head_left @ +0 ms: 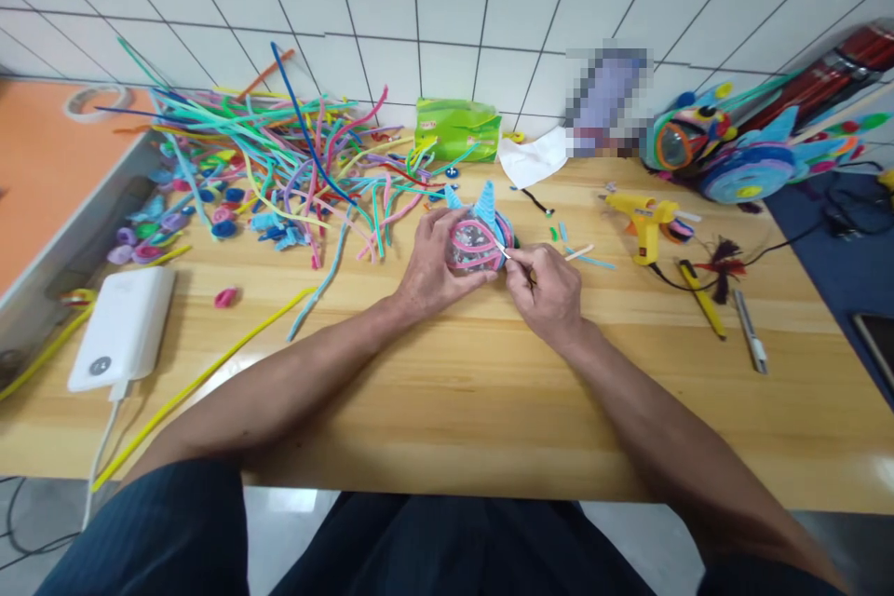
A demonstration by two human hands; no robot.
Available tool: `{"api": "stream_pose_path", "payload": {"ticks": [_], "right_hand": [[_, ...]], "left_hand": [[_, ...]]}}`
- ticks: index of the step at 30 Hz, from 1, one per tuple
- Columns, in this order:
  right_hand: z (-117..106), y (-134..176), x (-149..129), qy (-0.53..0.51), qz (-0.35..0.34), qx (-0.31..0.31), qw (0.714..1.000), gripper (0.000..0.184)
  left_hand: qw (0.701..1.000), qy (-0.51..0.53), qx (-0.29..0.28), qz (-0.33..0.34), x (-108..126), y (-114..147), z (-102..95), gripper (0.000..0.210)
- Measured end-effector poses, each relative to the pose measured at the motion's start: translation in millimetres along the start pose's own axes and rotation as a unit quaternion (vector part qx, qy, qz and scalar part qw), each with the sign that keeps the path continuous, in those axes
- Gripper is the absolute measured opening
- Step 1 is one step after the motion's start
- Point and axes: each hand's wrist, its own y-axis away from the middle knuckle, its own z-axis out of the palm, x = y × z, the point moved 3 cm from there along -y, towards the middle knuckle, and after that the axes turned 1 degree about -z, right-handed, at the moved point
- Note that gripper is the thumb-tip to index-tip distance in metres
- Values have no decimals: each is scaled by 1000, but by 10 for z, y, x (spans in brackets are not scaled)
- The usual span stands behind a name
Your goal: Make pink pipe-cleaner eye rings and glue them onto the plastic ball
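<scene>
My left hand [431, 265] is wrapped round the side of a small clear-bodied craft piece [475, 240], trimmed with pink and blue pipe cleaner. Two blue pointed pipe-cleaner shapes [484, 205] stick up from its top. In my right hand [548, 287], pinched between thumb and fingers, is a slim white-tipped tool [502, 250]. Its tip meets the front of the craft piece near the pink trim; the rest is hidden in my grip, so its exact kind does not show. Pale stick-like pieces [579, 252] and blue scraps lie just beyond my right hand.
Loose pipe cleaners [279, 149] heap at the back left, near a white power bank [124, 326]. Rightward lie a yellow glue gun [646, 222] with its cord, a yellow cutter [702, 298] and a grey-white pen-like tool [751, 332]. Decorated crafts [747, 169] stand behind.
</scene>
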Motion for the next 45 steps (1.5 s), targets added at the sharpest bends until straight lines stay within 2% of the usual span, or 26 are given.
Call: {"api": "stream_pose_path", "payload": {"ticks": [4, 7, 12, 16, 20, 22, 25, 28, 33, 39, 45], "right_hand": [[8, 2, -11, -18, -20, 8, 1000, 18], [20, -2, 5, -34, -2, -15, 999, 18], [-88, -29, 64, -49, -6, 17, 999, 15], [-155, -40, 254, -38, 98, 51, 993, 8], [-64, -17, 484, -28, 175, 18, 984, 8], [-19, -14, 555, 2, 181, -2, 984, 8], [-29, -51, 514, 26, 158, 2, 987, 5], [-73, -111, 319, -40, 134, 2, 990, 12], [-23, -106, 100, -164, 187, -28, 968, 27], [117, -17, 178, -231, 250, -49, 939, 35], [115, -17, 322, -300, 279, -63, 910, 34]], "left_hand": [[1000, 22, -3, 8, 34, -17, -62, 63], [1000, 25, 7, -2, 30, -30, -84, 53], [999, 24, 17, -16, -3, -31, -76, 57], [999, 13, 15, -31, -29, -30, -69, 57], [999, 22, 21, -27, -12, -38, -71, 55], [999, 32, 28, -16, 8, -43, -73, 54], [999, 37, 34, -10, 29, -47, -73, 54], [999, 19, 27, -13, 46, -42, -69, 58], [1000, -12, 16, 1, 89, -24, -67, 63], [1000, 12, 8, 10, 113, -18, -50, 65], [998, 50, 5, 26, 169, -8, -49, 72]]}}
